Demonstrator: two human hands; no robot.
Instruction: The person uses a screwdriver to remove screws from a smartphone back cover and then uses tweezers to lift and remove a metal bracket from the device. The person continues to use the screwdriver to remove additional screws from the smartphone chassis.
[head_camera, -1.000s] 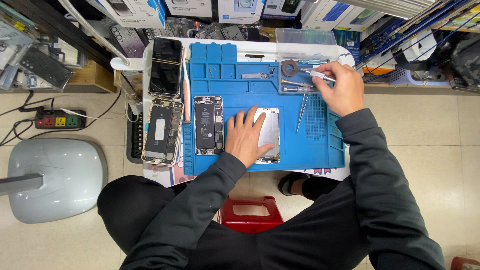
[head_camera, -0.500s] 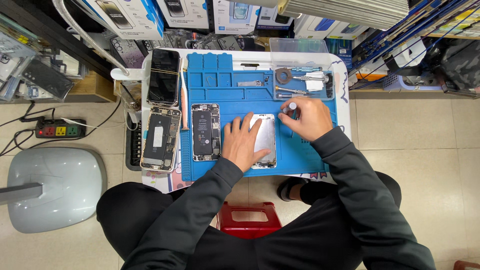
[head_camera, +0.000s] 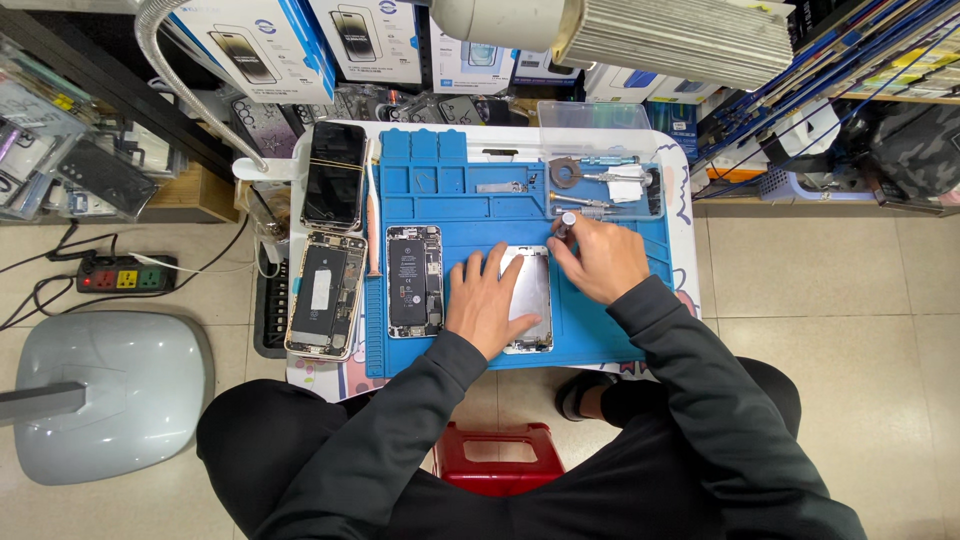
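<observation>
A silver phone panel lies on the blue work mat. My left hand rests flat on its left side, fingers spread, holding it down. My right hand grips a small screwdriver upright over the panel's top right corner. An opened phone with its battery showing lies just left of my left hand.
A second opened phone and a dark phone screen lie left of the mat on the small white table. Tweezers and tools sit at the mat's top right. A power strip and grey lamp base are on the floor. A red stool is under me.
My right hand came from the tools at the mat's top right down to the panel's top corner, with the screwdriver in it. My left hand stayed on the panel.
</observation>
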